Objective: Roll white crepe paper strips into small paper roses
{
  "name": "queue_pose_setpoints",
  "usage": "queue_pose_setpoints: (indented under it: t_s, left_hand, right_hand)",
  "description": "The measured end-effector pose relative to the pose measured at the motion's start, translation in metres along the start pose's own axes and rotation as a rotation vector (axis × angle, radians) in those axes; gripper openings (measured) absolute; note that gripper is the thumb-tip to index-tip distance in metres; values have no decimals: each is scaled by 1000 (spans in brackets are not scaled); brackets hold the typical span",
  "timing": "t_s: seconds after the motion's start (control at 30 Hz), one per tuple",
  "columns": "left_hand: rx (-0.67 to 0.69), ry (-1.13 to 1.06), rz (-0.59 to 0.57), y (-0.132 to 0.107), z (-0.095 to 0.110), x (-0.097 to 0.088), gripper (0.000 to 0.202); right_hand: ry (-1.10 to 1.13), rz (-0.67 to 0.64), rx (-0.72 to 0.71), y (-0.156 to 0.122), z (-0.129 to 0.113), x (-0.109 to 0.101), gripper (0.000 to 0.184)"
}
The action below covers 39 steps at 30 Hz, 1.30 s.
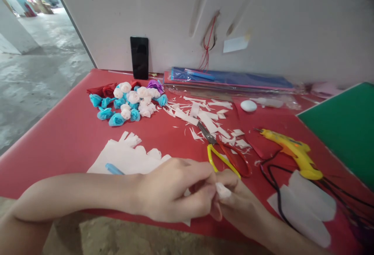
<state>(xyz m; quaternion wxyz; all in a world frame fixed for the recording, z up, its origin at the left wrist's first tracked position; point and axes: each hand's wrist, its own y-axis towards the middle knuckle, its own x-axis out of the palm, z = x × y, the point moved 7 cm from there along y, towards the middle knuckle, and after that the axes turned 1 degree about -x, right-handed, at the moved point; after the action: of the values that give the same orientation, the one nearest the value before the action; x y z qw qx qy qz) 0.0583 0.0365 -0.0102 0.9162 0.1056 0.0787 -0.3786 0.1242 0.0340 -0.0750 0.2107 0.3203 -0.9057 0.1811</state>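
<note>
Both hands meet at the near edge of the red table point(64, 138). My left hand point(172, 190) is closed, its fingers pinching a small roll of white paper point(223, 190). My right hand point(242, 204) is closed on the same white roll from the other side. Just behind my left hand lies cut white paper point(128, 157) with a blue pen point(113, 168) on it. Yellow-and-red-handled scissors point(224, 155) lie right behind my hands.
A pile of small paper roses point(128, 101), blue, white, red and purple, sits at the back left. White paper scraps point(204, 116) litter the middle. A yellow glue gun point(295, 152) with black cord lies right, by white petals point(309, 204). A green sheet point(344, 126), packed paper point(230, 78) and a black phone point(139, 57) stand behind.
</note>
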Motion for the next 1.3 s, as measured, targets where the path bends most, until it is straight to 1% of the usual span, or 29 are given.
queue_pose_setpoints:
  t_s: [0.3,0.47,0.57,0.7,0.8,0.9,1.03,1.17,1.3]
  left_hand:
    - [59,42,10,2,4,-1,15]
    - [83,37,-3,2,4,1,15]
    - [101,45,-7,2,6,1,15]
    - [78,16,-17,2,6,0,15]
    - [57,-16,-24,2,4,1,16]
    - [64,-15,-23,1,4,1,18]
    - [95,-18,-25,2,5,1,17]
    - [118,-38,-34,4,6,1,17]
    - [84,-11,-22,4,4,1,18]
  right_hand:
    - [32,-8,18,-1,3,-1,34]
    - [58,-25,38,0,5,0,36]
    - [84,-36,36,0,5,1,34]
    - [142,-51,25,0,4,3,29]
    - [179,-79,25,0,5,3,30]
    - [224,-116,21,-1,7,4,30]
    - [280,-144,12,-1,10,3,20]
    - [303,-165,4,-2,11,4,21]
    - [308,-173,6,-2,10,5,19]
